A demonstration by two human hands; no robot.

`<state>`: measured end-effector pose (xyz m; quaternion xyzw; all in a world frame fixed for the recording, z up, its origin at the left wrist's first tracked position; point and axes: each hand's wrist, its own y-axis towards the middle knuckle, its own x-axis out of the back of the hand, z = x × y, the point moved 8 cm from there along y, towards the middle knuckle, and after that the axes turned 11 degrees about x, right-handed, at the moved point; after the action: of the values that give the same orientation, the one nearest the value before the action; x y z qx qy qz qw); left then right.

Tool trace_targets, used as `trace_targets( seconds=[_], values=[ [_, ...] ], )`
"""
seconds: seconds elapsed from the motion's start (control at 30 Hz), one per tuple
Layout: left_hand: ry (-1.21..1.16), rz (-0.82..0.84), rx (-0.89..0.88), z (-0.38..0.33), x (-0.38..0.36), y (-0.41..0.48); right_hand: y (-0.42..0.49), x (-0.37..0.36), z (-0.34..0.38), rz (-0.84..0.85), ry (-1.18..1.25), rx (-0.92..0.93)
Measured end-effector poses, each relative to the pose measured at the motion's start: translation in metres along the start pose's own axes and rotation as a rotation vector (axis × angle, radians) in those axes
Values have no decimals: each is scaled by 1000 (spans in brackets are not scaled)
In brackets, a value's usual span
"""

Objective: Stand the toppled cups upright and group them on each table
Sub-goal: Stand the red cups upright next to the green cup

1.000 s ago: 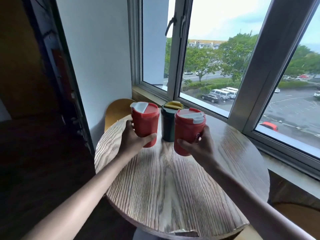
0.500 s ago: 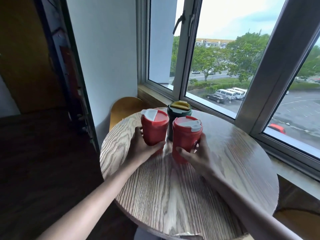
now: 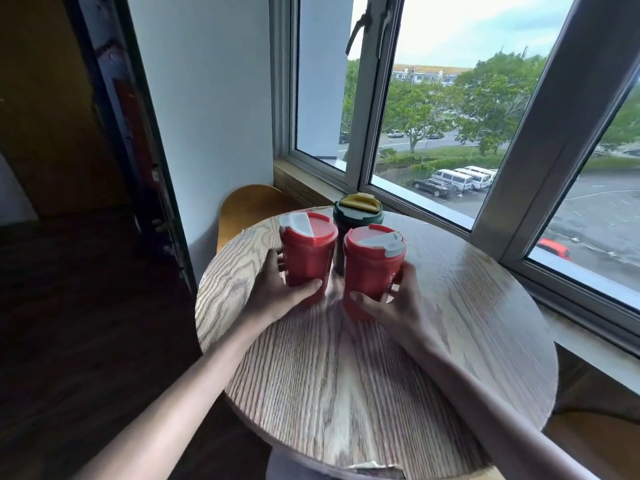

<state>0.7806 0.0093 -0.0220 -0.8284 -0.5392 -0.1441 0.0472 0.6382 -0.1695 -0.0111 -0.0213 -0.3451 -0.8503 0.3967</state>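
Three lidded cups stand upright and close together on the far half of a round wooden table (image 3: 381, 375). My left hand (image 3: 277, 292) grips the left red cup (image 3: 307, 251), thumb across its front near the base. My right hand (image 3: 391, 303) grips the right red cup (image 3: 372, 268), which has a grey and white lid. Behind and between them stands a dark green cup (image 3: 356, 213) with a yellow lid, partly hidden by the red ones. Both red cups appear to rest on the tabletop.
A yellow wooden chair back (image 3: 249, 209) stands behind the table on the left, near a white wall. A wide window (image 3: 433, 133) with a sill runs along the far and right side. Dark floor lies to the left. Another chair (image 3: 595, 441) shows at lower right.
Both red cups came down from a raised hold onto the table and moved closer to the green cup. My view shifted slightly, so the table sits further right.
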Motion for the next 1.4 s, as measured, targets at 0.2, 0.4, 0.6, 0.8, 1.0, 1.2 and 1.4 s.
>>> trace_targets(
  seconds=[0.2, 0.4, 0.6, 0.8, 1.0, 1.2, 1.4],
  values=[
    [54, -39, -15, -3, 3, -2, -3, 0, -4, 2, 37, -29],
    [55, -46, -32, -1, 3, 0, -3, 1, -6, -17, 23, -50],
    [72, -61, -56, -6, 3, 1, 1, -1, -5, -17, 8, -50],
    [56, -45, -25, -1, 2, 5, 2, -2, -1, -63, 59, -35],
    [56, -11, 4, -1, 0, 4, 3, -3, 1, -66, 60, -23],
    [62, 2, 11, 0, 2, 5, 3, -1, 1, -65, 28, -9],
    [61, 14, 31, 1, 1, 5, 0, -1, 4, -29, 3, -9]
  ],
)
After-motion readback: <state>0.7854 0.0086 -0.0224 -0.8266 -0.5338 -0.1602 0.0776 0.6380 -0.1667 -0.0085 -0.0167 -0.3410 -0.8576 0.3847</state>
